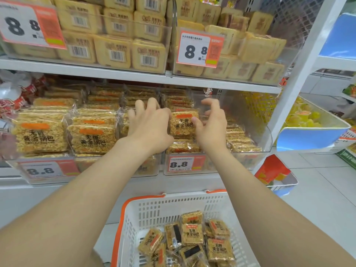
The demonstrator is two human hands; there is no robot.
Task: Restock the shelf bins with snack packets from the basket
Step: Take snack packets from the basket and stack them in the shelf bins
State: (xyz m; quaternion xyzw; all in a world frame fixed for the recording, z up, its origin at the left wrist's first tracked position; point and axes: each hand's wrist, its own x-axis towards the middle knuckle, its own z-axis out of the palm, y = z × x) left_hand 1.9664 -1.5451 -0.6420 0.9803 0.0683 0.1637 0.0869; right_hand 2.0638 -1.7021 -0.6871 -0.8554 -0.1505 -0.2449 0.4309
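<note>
An upright snack packet [182, 123] of golden rice crisps stands at the front of a clear shelf bin [256, 122] on the middle shelf. My left hand [149, 126] lies against the packet's left edge, its fingers spread over the packets behind. My right hand [212, 126] is on the packet's right side. Its thumb touches the packet's edge and its fingers hang loosely curled in the air, holding nothing. Below, a white basket [173, 207] with an orange rim holds several more of the same packets [192, 233].
The neighbouring bin [44, 170] on the left is full of larger packets of the same snack. An upper shelf [115, 73] with bins of pale cracker packs hangs just above my hands. A blue bin [312, 137] of yellow jelly cups juts out at the right.
</note>
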